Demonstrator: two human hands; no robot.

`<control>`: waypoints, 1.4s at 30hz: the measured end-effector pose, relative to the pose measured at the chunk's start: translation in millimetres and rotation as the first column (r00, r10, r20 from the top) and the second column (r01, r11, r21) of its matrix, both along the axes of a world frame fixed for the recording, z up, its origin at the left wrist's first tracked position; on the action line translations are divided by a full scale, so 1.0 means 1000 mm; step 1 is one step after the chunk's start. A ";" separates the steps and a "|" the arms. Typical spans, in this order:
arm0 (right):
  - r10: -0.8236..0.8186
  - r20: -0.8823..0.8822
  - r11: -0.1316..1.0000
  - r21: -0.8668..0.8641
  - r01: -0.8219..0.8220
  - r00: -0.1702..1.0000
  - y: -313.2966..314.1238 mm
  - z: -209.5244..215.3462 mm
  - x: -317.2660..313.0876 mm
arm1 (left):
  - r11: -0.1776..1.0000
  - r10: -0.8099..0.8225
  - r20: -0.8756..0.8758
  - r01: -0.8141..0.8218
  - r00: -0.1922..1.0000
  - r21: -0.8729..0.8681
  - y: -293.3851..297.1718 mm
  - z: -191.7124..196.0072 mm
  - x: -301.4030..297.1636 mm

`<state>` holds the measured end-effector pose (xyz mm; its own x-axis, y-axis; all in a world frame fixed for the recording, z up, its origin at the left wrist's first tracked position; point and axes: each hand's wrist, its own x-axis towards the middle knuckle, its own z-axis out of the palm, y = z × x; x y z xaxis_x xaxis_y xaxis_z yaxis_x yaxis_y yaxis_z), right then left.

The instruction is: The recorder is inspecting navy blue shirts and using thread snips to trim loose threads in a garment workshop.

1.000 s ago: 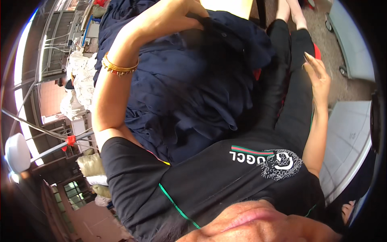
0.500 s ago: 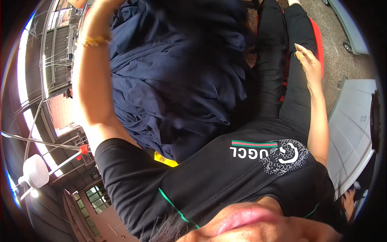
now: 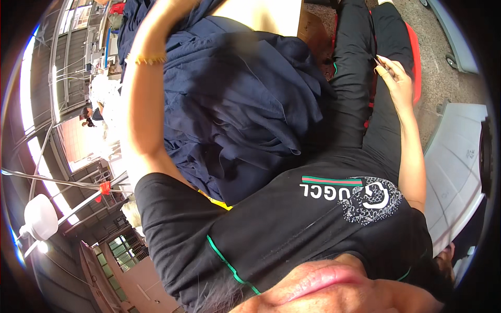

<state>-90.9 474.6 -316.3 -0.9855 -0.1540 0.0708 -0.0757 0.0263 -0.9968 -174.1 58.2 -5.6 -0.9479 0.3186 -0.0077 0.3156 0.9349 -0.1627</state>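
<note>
A large heap of navy blue cloth [image 3: 229, 104] lies bunched in front of me and to the left, against my lap. My left hand [image 3: 180, 6] is at the top edge over the cloth's far side; blur and the picture's edge hide its fingers. A yellow bracelet [image 3: 147, 59] circles that wrist. Over my right thigh, my right hand [image 3: 397, 83] has its fingers pinched together on a small thin pointed tool [image 3: 376, 60], too small to name. A yellowish wrap shows on one of its fingers.
Beyond the cloth is a pale, brightly lit surface [image 3: 261, 15]. A red seat [image 3: 414, 62] shows beside my right leg. To the right stand a grey panel [image 3: 456, 156] and a wheeled grey thing [image 3: 451, 31]. Another person's hand [image 3: 445, 258] appears at lower right.
My left arm has swung to the right. The navy cloth has shifted, uncovering the pale surface at the top. My right hand stays over my thigh, its fingers drawn closer together.
</note>
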 end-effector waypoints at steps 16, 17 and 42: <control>0.530 -0.052 0.835 -0.140 -0.532 0.846 -0.093 0.137 0.039 | 0.896 -0.092 0.213 -0.013 0.973 0.445 0.066 -0.004 0.192; 0.558 -0.048 0.817 -0.140 -0.559 0.828 -0.094 0.147 0.042 | 0.884 -0.108 0.170 0.017 0.979 0.466 0.071 0.004 0.198; 0.389 0.081 0.919 0.035 -0.393 0.918 -0.105 0.063 -0.026 | 0.935 -0.086 -0.245 0.163 0.966 0.315 0.007 -0.040 0.132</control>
<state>-117.3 369.7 -252.9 -0.8483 -0.5293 -0.0145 -0.0192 0.0582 -0.9981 -42.3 64.9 -46.1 -0.8649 0.3822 0.3254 0.4246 0.9028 0.0684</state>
